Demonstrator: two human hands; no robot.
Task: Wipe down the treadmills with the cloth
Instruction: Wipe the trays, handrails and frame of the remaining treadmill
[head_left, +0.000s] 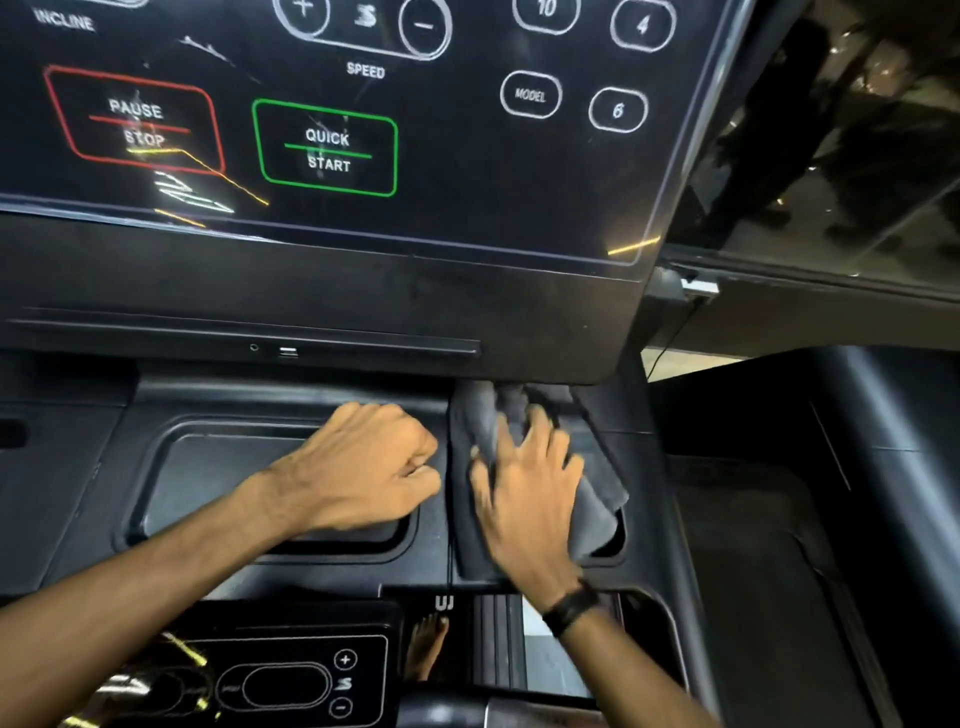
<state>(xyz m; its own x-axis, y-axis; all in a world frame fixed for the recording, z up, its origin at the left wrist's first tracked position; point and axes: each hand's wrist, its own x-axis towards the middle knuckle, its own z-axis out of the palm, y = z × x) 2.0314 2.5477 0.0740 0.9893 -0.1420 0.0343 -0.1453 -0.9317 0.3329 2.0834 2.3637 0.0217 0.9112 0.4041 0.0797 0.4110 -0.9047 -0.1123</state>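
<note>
Right hand (527, 483) blurred, cloth (597, 499) half hidden

- One treadmill console (519, 291), with one glossy control panel (467, 171).
- One grey cloth (597, 499).
- Two hands: left hand (363, 462) and right hand (530, 499).
- One dark wristband (571, 608).
- Two recessed trays in the console: a wide one (208, 478) and a narrower one (615, 540) under the cloth.
- One small lower keypad (291, 680).
- One bare foot (426, 644).
</note>
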